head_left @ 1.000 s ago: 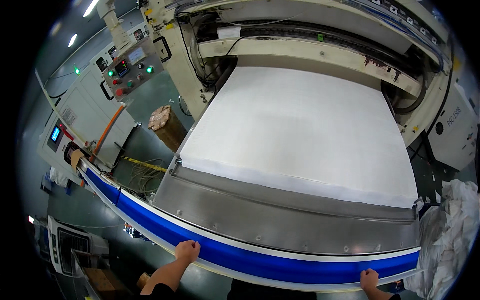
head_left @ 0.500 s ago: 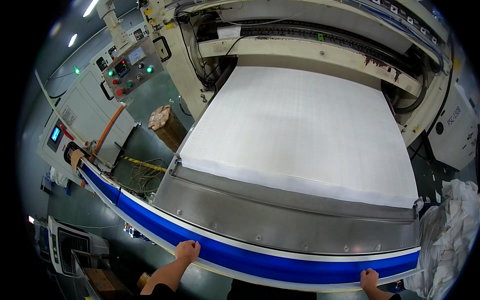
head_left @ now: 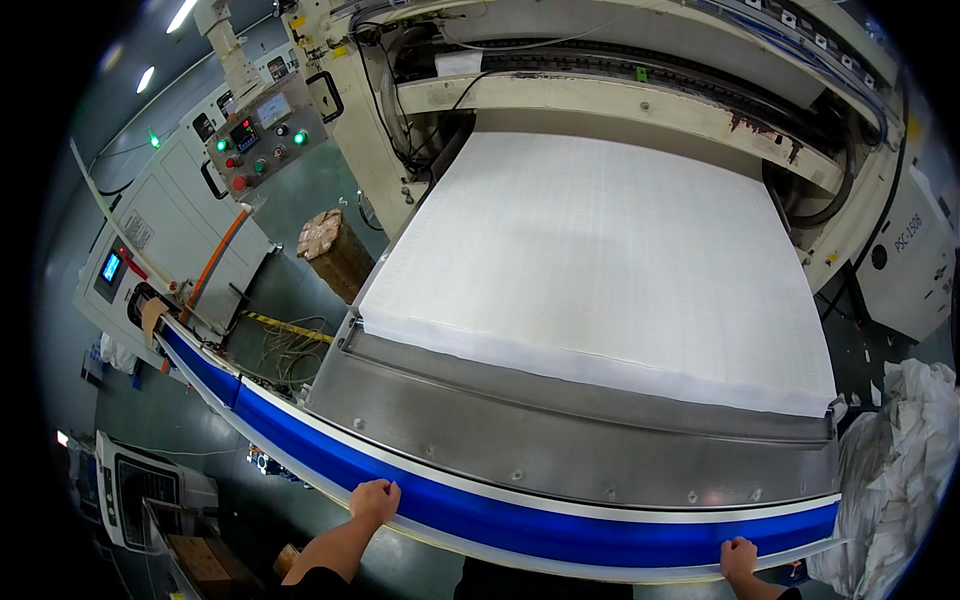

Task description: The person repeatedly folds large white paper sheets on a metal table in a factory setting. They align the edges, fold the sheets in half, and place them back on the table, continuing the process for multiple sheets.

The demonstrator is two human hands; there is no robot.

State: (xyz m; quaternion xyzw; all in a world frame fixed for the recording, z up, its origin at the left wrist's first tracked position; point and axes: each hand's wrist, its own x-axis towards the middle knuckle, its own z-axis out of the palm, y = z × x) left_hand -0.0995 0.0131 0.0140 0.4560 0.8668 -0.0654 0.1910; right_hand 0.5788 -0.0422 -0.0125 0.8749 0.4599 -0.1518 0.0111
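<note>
My left hand (head_left: 375,502) is closed in a loose fist over the blue belt (head_left: 560,538) of a narrow conveyor, its wrist across the near white rail. Further right, my right hand (head_left: 739,556) rests the same way at the belt's near edge, fingers curled. Nothing shows sticking out of either fist. Beyond the belt lies a bare metal plate (head_left: 560,425). A broad white sheet (head_left: 610,265) spreads from the machine down to that plate; its front edge looks thick or folded down. Neither hand touches the sheet.
The cream machine frame (head_left: 640,105) spans the far side, with rollers and cables. A control panel (head_left: 262,145) with lit buttons hangs at the left, above a brown wrapped block (head_left: 335,255). Crumpled white material (head_left: 900,470) is heaped at the right. A cabinet (head_left: 915,260) stands behind it.
</note>
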